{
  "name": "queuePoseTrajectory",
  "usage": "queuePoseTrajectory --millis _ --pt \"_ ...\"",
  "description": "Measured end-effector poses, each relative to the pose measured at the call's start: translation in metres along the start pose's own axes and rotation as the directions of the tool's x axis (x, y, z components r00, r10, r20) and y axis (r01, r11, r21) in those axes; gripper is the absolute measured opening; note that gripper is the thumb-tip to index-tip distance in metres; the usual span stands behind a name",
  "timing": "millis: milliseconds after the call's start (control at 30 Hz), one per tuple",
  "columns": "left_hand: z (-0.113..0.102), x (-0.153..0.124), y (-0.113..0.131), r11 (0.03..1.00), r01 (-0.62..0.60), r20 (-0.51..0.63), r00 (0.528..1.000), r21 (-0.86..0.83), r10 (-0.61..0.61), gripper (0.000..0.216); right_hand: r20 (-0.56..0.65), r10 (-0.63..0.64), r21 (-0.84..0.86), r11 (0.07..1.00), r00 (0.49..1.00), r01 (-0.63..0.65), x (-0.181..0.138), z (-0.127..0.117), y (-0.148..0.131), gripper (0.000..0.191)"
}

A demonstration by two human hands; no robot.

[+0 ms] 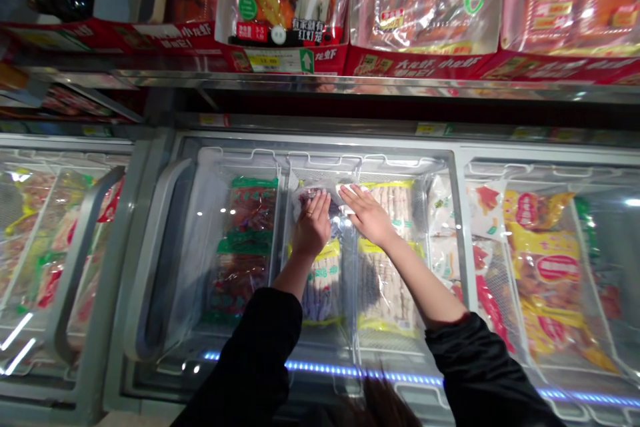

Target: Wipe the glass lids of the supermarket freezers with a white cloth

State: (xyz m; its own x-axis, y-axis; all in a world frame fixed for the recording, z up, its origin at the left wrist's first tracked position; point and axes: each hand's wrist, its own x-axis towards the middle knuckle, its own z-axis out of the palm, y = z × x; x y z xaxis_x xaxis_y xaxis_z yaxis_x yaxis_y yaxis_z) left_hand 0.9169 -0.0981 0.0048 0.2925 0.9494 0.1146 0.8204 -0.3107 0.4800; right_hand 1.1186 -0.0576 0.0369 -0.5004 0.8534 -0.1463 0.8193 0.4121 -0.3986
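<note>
My left hand (313, 223) lies over the glass lid (320, 147) of a chest freezer, its fingers stretched out side by side, with a ring on one. Close by on the right, my right hand (367, 215) is flat, fingers extended. Under its fingertips shows a small white piece (345, 191), perhaps a tissue or cloth; I cannot make out its kind. Below the hands are a yellow-edged pack (323, 283) and another yellow-edged pack of pale sticks (387, 287) in wire baskets. A dark-topped clear bag (303, 197) is partly hidden by my left hand.
Green-edged packs (245, 253) fill the left basket. A grey handle (155, 260) runs along the lid's left side. Above, a shelf edge (320, 83) carries red boxes of packaged food (425, 7). Neighbouring freezer compartments hold yellow bags (550, 267) and more packs (45, 233).
</note>
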Motion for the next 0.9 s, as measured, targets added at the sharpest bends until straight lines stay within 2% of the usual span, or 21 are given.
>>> queuePoseTrajectory --millis 133,300,367,467,567,667,800,900 --pt "0.001 -0.001 0.0 1.0 -0.001 0.011 1.0 0.008 0.001 0.062 -0.056 0.125 -0.009 0.992 0.991 -0.126 -0.011 0.001 0.009 0.067" --pt "0.003 0.0 0.0 1.0 0.004 0.011 1.0 0.013 -0.004 0.062 -0.14 0.309 -0.016 0.949 0.941 -0.314 0.018 0.007 -0.011 0.068" --pt "0.003 0.0 -0.001 1.0 -0.006 0.004 1.0 0.029 0.005 0.059 -0.137 0.308 -0.011 0.95 0.941 -0.313 0.027 0.008 -0.019 0.068" --pt "0.003 0.0 -0.001 0.999 -0.014 -0.007 1.0 0.04 0.014 0.058 -0.09 0.218 0.005 0.976 0.972 -0.219 0.025 0.007 -0.024 0.067" --pt "0.003 0.0 -0.001 0.999 -0.016 -0.021 1.0 0.034 0.017 0.057 -0.045 0.125 0.016 0.992 0.991 -0.124 0.004 0.007 -0.023 0.064" --pt "0.005 0.0 0.0 1.0 0.002 -0.031 1.0 0.029 -0.001 0.057 -0.045 0.096 0.016 0.995 0.994 -0.095 -0.025 0.011 -0.02 0.061" --pt "0.007 0.001 0.001 0.998 0.041 0.012 0.999 0.055 -0.041 0.056 -0.142 0.188 -0.001 0.982 0.972 -0.19 -0.042 0.017 -0.014 0.059" --pt "0.006 0.001 0.002 0.997 0.031 0.041 0.999 0.072 -0.034 0.056 -0.23 0.314 -0.011 0.946 0.921 -0.325 -0.023 0.02 -0.014 0.06"
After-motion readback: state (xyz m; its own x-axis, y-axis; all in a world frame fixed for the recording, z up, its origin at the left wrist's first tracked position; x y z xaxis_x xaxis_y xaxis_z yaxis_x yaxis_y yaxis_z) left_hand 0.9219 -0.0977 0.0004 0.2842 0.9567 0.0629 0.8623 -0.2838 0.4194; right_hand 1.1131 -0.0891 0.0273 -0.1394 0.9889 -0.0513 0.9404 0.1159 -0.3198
